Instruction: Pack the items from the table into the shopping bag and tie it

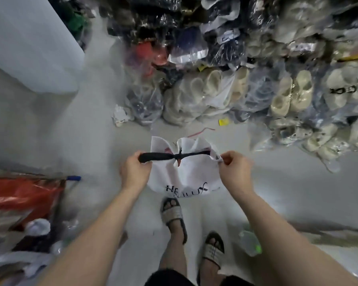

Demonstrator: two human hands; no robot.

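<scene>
The shopping bag (182, 178) hangs between the left hand (135, 170), gripping its black handle (155, 157), and the right hand (236, 172), pinching its rim.

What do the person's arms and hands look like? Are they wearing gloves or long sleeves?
No gloves and no long sleeves. The left hand and right hand are bare, and so are the left forearm and right forearm, right down to the picture's edge. No watch, bracelet or ring shows, though the picture is too blurry for tiny things.
</scene>
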